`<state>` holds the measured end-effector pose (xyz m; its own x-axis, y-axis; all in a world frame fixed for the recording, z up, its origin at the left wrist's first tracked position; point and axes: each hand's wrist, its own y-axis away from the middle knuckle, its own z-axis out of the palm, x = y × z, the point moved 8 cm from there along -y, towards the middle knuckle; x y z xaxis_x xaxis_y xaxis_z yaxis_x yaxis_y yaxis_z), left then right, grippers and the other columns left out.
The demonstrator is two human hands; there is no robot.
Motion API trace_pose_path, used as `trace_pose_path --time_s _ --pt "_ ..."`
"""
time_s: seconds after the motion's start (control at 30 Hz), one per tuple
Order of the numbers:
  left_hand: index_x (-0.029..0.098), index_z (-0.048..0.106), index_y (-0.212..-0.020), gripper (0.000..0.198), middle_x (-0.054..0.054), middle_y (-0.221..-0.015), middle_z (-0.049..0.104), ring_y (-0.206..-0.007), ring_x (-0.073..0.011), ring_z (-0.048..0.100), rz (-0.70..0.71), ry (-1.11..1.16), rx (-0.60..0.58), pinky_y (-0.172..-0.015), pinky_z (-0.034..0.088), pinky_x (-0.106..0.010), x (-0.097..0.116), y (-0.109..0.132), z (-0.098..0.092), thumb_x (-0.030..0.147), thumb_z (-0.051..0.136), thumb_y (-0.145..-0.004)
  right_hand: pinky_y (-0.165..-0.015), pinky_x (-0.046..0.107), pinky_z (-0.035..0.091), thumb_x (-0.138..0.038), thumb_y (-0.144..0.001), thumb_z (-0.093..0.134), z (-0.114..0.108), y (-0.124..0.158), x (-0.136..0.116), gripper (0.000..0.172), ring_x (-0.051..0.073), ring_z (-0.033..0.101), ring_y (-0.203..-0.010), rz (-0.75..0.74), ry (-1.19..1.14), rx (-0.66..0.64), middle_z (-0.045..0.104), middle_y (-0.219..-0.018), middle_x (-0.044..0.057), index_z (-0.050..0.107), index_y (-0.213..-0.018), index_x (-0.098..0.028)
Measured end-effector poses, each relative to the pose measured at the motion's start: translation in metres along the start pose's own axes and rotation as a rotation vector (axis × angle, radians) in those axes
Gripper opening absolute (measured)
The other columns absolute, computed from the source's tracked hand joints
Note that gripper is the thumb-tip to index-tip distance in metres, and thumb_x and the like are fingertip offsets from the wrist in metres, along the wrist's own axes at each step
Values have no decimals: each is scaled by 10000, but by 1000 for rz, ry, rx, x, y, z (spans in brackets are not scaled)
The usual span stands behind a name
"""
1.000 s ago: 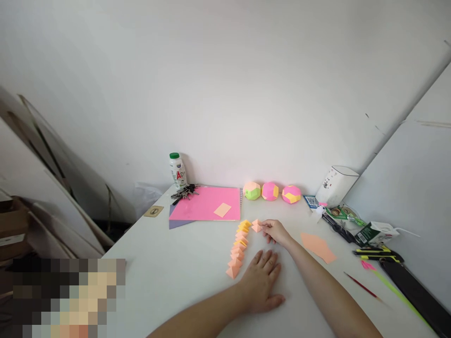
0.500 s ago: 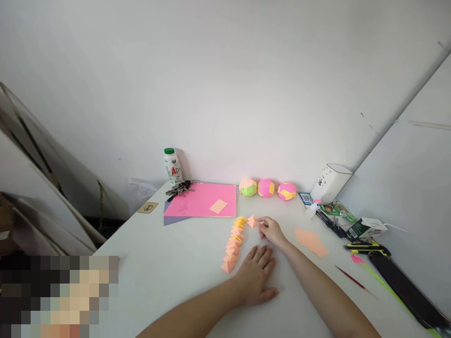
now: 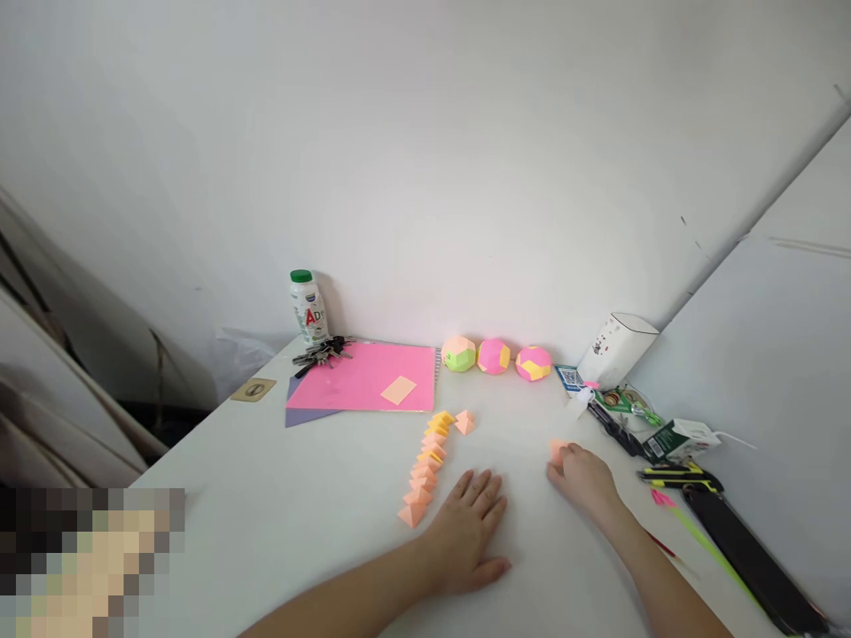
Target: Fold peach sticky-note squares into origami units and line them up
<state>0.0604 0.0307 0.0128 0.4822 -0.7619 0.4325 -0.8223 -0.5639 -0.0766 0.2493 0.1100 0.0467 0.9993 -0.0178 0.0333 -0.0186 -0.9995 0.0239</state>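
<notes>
My left hand (image 3: pixel 467 536) lies flat on the white table, fingers spread, holding nothing. Just left of it runs a slanting row of small folded paper pyramids (image 3: pixel 424 472), peach with some yellow ones. One more peach pyramid (image 3: pixel 464 423) stands by itself to the right of the row's far end. On the right, my right hand (image 3: pixel 585 478) is closed at a flat peach sheet of paper (image 3: pixel 557 449), thumb and fingers at its left side. Most of that sheet is hidden beneath the hand.
Three many-sided paper balls (image 3: pixel 494 356) sit along the wall. A pink sheet (image 3: pixel 359 377) with a peach slip (image 3: pixel 399 390), keys (image 3: pixel 324 352) and a bottle (image 3: pixel 308 310) are at back left. A white container (image 3: pixel 615 350), utility knife (image 3: pixel 682 477) and black case (image 3: pixel 748 554) line the right.
My right hand has left the lone pyramid and moved right, onto the flat peach sheet. The left hand stays flat on the table. The view has shifted slightly.
</notes>
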Motion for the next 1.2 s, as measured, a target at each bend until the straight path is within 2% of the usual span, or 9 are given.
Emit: trace_pose_path --time_s 0.1,0.27,0.47,0.73,1.0,1.2 --pt "147 216 -1456 729 -159 -1526 109 -1405 -342 71 -2 14 3 -1124 79 -545 0 0 -1 579 332 -879 -654 315 423 -156 -808 488 5 -4 -5 197 288 658 -816 -28 105 -43 688 -857 166 680 -825 -112" --pt "135 236 -1450 725 -163 -1523 117 -1403 -344 88 1 4 13 -1129 86 -534 0 1 -2 571 344 -880 -624 294 404 -77 -820 452 8 -7 -8 240 281 671 -802 -34 195 -89 698 -877 209 691 -836 -83" --pt "115 241 -1445 744 -171 -1524 107 -1405 -345 66 -1 7 -13 -1132 68 -532 0 0 0 596 302 -880 -582 275 373 -192 -832 486 1 -2 -11 190 261 672 -742 -77 202 -88 706 -784 133 669 -835 -140" --pt "94 272 -1431 752 -188 -1520 124 -1404 -348 69 -10 -21 -21 -1132 69 -526 -3 -1 4 599 310 -875 -594 269 361 -22 -793 472 3 -2 -11 231 255 670 -779 -8 200 -104 700 -824 162 645 -913 -116" --pt "93 246 -1439 745 -182 -1526 104 -1405 -345 65 6 -54 -24 -1133 74 -523 -3 0 3 591 287 -886 -590 276 393 59 -742 471 7 -1 -9 312 269 655 -852 27 174 -42 697 -895 158 643 -946 -103" --pt "86 268 -1430 751 -192 -1522 122 -1404 -350 59 -1 5 -23 -1129 64 -536 -2 -1 2 593 313 -877 -594 289 451 52 -720 493 -1 -3 4 261 265 659 -818 40 118 57 708 -807 140 688 -746 -120"
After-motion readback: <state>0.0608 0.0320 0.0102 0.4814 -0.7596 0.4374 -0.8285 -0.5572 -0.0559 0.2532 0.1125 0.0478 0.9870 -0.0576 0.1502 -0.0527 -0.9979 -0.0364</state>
